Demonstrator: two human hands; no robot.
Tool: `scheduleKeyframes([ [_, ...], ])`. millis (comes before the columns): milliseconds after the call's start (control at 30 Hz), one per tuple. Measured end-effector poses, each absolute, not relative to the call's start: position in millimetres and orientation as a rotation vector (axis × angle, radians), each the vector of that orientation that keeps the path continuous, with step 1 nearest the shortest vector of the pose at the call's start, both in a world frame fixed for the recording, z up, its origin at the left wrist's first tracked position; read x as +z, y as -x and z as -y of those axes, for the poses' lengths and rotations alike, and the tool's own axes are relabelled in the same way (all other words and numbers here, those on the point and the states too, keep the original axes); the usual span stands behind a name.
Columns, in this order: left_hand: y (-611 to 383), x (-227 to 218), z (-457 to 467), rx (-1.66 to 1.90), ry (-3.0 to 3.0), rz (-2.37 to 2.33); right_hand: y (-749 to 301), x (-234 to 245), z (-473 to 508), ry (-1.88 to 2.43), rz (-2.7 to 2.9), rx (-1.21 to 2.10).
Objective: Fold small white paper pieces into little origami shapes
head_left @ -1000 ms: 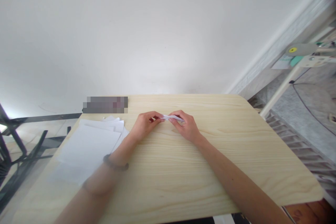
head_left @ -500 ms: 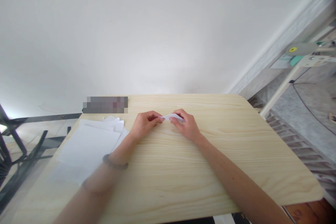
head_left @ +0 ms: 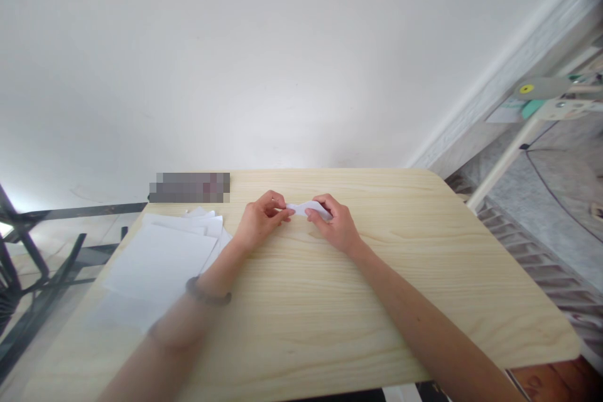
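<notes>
A small piece of folded white paper (head_left: 304,208) is held between both hands, over the far middle of the wooden table (head_left: 301,301). My left hand (head_left: 262,218) pinches its narrow left end with thumb and fingertips, the index finger raised and bent. Around the wider right end, my right hand (head_left: 333,221) is closed, thumb in front and fingers behind. The right edge of the paper is partly hidden by that hand.
Several loose white sheets (head_left: 160,251) lie overlapping on the table's left side. Behind them is a blurred-out dark object (head_left: 189,188). A white wall (head_left: 301,63) borders the far edge; black metal frames (head_left: 42,270) stand left, a pale pole (head_left: 506,163) right.
My left index finger has lifted and bent away from the paper. The paper now shows more of its face, tilted slightly differently. My right hand has barely moved.
</notes>
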State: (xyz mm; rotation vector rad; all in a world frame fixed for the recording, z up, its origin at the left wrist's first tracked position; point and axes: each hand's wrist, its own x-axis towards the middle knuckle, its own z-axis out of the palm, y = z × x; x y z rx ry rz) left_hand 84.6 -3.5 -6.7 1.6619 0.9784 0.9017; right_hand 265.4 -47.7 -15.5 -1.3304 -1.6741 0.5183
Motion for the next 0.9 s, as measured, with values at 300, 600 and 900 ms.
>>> scheduleKeyframes([
  [300,-81.9,-6.3,2.6,0.868,-1.885,-1.082,-265.3,-13.3,48.3,1.317,1.682,0.525],
  [600,-82.6,-1.8,3.3,0.841,-1.976,-1.121,-265.6,-15.7,48.3,1.303,1.72,0.488],
  [900,-83.3,-3.4,4.7,0.829,-2.006,-1.101,-265.0,-13.9,49.1,1.305,1.746,0.466],
])
